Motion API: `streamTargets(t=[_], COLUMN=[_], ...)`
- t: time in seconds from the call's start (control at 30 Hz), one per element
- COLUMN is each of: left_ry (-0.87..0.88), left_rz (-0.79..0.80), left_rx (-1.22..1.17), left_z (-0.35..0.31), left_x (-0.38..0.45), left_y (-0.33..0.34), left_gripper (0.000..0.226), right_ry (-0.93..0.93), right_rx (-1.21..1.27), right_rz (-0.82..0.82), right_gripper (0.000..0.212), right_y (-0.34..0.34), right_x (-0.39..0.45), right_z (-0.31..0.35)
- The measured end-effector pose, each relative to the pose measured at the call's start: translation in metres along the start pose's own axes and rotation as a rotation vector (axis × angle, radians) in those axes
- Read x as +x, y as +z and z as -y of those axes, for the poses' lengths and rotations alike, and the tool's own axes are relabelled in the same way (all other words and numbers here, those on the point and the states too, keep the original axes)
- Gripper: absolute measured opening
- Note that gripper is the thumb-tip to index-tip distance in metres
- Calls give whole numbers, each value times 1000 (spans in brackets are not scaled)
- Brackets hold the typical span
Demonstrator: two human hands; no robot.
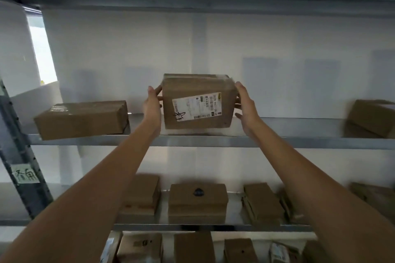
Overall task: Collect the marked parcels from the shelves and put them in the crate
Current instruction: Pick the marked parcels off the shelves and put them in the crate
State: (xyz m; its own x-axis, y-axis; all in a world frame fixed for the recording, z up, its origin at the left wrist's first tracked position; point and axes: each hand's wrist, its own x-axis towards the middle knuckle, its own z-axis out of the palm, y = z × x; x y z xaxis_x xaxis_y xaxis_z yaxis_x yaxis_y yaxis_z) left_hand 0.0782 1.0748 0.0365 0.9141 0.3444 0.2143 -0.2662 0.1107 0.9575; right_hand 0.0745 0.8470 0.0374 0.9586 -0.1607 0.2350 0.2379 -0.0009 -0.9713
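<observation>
A brown cardboard parcel [196,102] with a white shipping label and black handwritten marks on its front stands on the upper grey metal shelf [277,141], at the centre. My left hand [152,105] holds its left side with fingers curled round the edge. On its right side, my right hand [245,105] grips the parcel, thumb toward the front. Both arms reach up and forward. No crate is in view.
A long brown box [82,118] lies on the same shelf to the left, another box [373,118] at the far right. Several parcels, one with a dark mark [198,200], fill the two shelves below. A grey upright with a paper tag [24,174] stands left.
</observation>
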Motion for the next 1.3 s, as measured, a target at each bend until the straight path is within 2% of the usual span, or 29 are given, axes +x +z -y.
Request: streamTargets(t=[0.17,0.4,0.47,0.57,0.6,0.7,0.83,0.97,1.07,1.13,1.23,1.3], left_ry=[-14,-55,-49,-41,-47,-61,-104,-148,-218,-256,-256,-230], left_rz=[73,56,76,92,91,101,153,187,171,171,162,129], left_rx=[-25,-8,-15,-60,-67,-30,21,59,119,146,153,150], left_z=[0,4,4,3,3,8,17,25,19,15,21,24], left_x=[-6,-10,-12,-13,-13,-12,-13,-11,1,7,12,11], left_y=[4,-3,-4,-8,-9,-9,-8,-5,-3,-4,-3,0], left_gripper=[45,48,46,33,31,33,30,32,51,56,50,47], right_ry=[83,29,14,45,47,18,25,69,116,106,67,26], right_rx=[10,-42,-82,-132,-147,-193,-239,-240,-225,-232,-239,-224], right_rz=[13,27,-3,-89,-105,-117,-102,-54,-125,-138,-135,-148], right_gripper=[33,16,29,62,63,46,56,52,65,58,47,48], right_y=[2,4,5,3,2,1,0,0,4,7,5,4], right_x=[-6,-14,-15,-14,-15,-13,-9,-6,3,7,14,16], right_z=[6,2,3,4,3,1,-2,-14,-21,-22,-27,-31])
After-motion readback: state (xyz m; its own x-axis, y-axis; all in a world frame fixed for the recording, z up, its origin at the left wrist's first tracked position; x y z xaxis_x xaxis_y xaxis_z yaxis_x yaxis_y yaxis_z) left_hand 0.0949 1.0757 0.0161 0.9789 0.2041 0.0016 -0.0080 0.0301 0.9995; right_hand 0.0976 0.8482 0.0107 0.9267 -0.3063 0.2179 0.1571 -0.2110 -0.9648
